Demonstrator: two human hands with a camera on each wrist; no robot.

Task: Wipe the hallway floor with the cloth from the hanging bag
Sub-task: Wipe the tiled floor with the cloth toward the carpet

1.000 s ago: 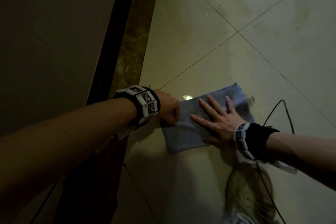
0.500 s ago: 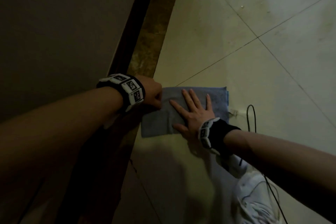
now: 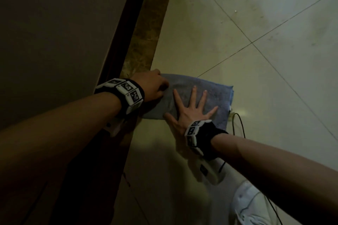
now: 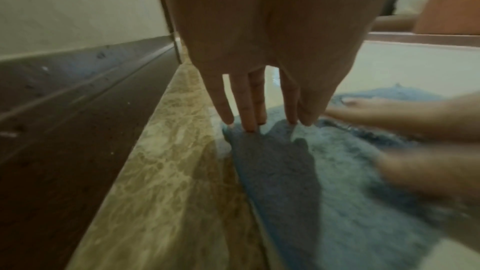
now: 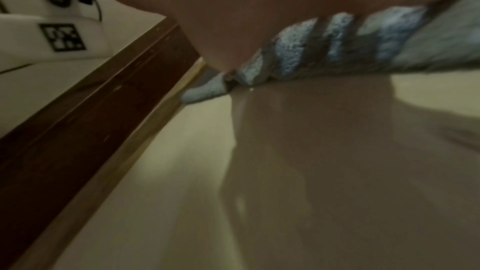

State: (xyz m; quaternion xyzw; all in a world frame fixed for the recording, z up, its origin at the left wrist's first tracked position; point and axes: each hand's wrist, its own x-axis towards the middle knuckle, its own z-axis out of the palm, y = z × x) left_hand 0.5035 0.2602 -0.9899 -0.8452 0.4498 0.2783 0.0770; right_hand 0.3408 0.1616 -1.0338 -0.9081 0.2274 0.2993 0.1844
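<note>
The pale tiled floor (image 3: pixel 237 23) filled most of the head view, its grout lines crossing toward the far right. Along its left edge ran a mottled brown marble strip (image 3: pixel 146 29), and beyond that a dark wooden skirting (image 3: pixel 117 56) at the foot of the wall (image 3: pixel 54 23).

The blue cloth (image 3: pixel 215 93) lay flat on the floor, its left end touching the marble strip. Its right end showed folded layers.

The right hand (image 3: pixel 188 113) lay palm down on the middle of the cloth, fingers straight and spread wide, gripping nothing. In the right wrist view the heel of that hand sat on the cloth (image 5: pixel 324 48), and the picture was blurred.

The left hand (image 3: pixel 151 86) rested at the cloth's left end beside the strip. In the left wrist view its fingers (image 4: pixel 246 108) pointed straight down with the tips touching the cloth (image 4: pixel 298 171); the grip was loose, holding nothing.

A white shoe (image 3: pixel 256 204) stood on the floor near its near edge, under the right forearm. A thin black cable (image 3: pixel 241 124) looped just beside the cloth's right end.
</note>
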